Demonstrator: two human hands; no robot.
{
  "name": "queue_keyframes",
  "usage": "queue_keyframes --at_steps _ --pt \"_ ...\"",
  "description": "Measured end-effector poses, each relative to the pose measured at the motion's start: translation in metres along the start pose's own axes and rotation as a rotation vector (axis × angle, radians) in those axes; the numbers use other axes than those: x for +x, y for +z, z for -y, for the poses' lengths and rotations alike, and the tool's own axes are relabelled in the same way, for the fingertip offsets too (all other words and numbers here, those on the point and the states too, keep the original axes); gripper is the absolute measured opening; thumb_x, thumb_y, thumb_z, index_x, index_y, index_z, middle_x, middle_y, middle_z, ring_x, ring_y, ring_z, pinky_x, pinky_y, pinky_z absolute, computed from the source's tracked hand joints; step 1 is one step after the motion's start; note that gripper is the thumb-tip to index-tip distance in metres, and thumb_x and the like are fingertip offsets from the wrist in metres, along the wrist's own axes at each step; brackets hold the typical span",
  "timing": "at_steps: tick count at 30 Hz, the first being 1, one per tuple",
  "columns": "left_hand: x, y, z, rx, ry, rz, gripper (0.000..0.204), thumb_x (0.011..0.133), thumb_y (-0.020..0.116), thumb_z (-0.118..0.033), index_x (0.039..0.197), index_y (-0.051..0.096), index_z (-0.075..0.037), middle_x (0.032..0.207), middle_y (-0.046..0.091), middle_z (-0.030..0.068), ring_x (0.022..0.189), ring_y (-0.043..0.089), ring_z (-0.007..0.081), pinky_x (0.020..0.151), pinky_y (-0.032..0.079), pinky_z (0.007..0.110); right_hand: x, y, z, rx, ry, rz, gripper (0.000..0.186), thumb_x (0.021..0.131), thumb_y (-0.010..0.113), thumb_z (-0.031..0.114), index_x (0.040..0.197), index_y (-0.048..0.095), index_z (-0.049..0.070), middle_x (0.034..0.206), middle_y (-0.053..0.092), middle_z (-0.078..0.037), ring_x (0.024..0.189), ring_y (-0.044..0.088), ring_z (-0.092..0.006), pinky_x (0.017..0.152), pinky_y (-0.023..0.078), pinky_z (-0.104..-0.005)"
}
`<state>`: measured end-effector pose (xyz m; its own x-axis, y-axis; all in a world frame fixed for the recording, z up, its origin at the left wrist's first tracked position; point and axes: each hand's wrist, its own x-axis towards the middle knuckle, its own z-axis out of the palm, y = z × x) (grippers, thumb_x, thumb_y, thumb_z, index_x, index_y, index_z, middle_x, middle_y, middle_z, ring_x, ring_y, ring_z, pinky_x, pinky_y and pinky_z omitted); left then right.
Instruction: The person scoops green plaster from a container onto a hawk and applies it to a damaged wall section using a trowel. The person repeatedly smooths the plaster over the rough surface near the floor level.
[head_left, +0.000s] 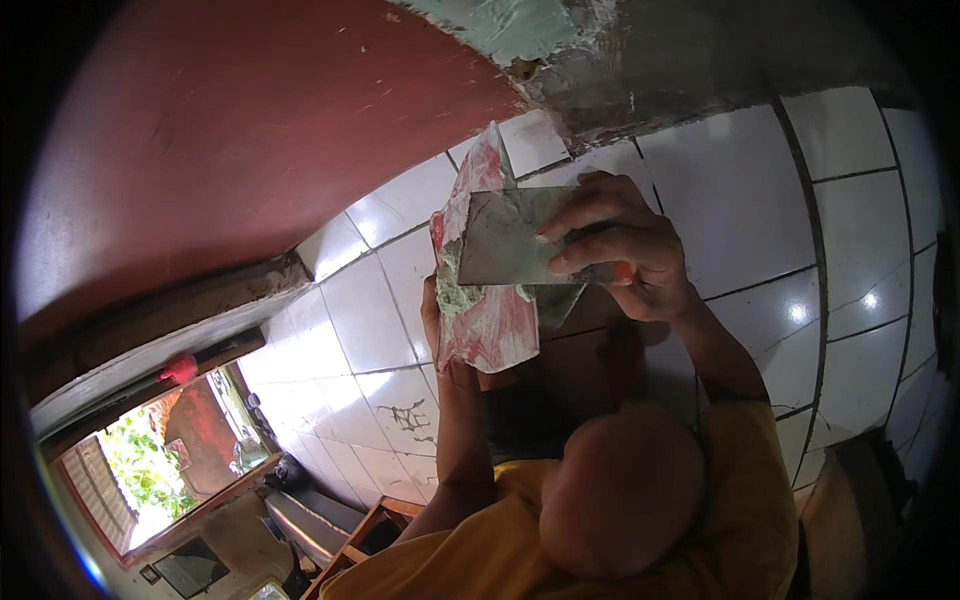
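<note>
My right hand [625, 245] grips a wide, flat grey scraper [510, 235], its fingers spread over the blade. A bit of red shows near the palm. Behind and below the scraper is a ragged-edged flat piece [495, 335], smeared pink and white. My left hand [430, 315] holds this piece from its left side; most of its fingers are hidden behind it. Pale green paste [455, 290] clings in a rough lump along the piece's left part, touching the scraper's left edge. Another greyish-green corner [560, 305] shows under the scraper; what it belongs to is unclear.
A red wall [270, 120] rises ahead on the left, with a pale green patch [515, 30] at the top. Dark grey wall [720, 60] continues right. White tiles [725, 190] cover the floor. Lower left are a window [165, 450] and wooden furniture [375, 530].
</note>
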<state>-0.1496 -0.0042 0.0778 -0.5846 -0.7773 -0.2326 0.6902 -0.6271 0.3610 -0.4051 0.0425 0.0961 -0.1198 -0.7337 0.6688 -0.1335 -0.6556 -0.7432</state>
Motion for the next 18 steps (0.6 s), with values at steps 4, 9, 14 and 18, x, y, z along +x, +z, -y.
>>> queue_keyframes --at_steps 4,9,14,18 --pt "-0.01 0.002 -0.001 -0.016 0.048 -0.049 0.05 0.091 0.045 -0.034 0.13 0.042 -0.002 0.126 0.051 0.0155 0.114 0.052 0.0285 0.099 0.041 0.043 -0.002 0.007 0.008 0.007 0.025 -0.036 0.005 0.08 0.062 0.012 0.082 0.066 0.008 0.095 0.065 -0.011 0.093 0.054 -0.0249 0.088 0.039 -0.0411" --pt "-0.019 0.005 -0.001 -0.038 0.079 -0.064 0.052 0.091 0.044 -0.035 0.133 0.04 -0.004 0.132 0.047 0.0155 0.12 0.046 0.0286 0.102 0.037 0.044 -0.014 0.011 0.009 0.002 0.018 -0.06 0.02 0.067 0.059 0.001 0.083 0.067 0.01 0.096 0.065 -0.008 0.093 0.054 -0.0248 0.087 0.04 -0.0383" --pt "-0.022 -0.007 -0.006 -0.004 0.098 -0.08 0.054 0.091 0.044 -0.035 0.135 0.037 -0.004 0.132 0.046 0.0154 0.122 0.045 0.0295 0.103 0.036 0.045 -0.02 0.016 0.014 0.007 0.051 -0.088 0.009 0.074 0.059 0.007 0.08 0.065 0.009 0.096 0.064 -0.011 0.093 0.053 -0.0252 0.087 0.04 -0.0401" --pt "-0.021 0.001 -0.009 0.022 0.144 -0.149 0.054 0.093 0.039 -0.034 0.136 0.033 -0.002 0.131 0.044 0.0201 0.114 0.05 0.0338 0.094 0.044 0.046 -0.033 0.013 0.014 -0.008 0.072 -0.1 0.013 0.082 0.056 0.017 0.079 0.064 0.008 0.095 0.063 -0.011 0.094 0.052 -0.0247 0.087 0.04 -0.0405"
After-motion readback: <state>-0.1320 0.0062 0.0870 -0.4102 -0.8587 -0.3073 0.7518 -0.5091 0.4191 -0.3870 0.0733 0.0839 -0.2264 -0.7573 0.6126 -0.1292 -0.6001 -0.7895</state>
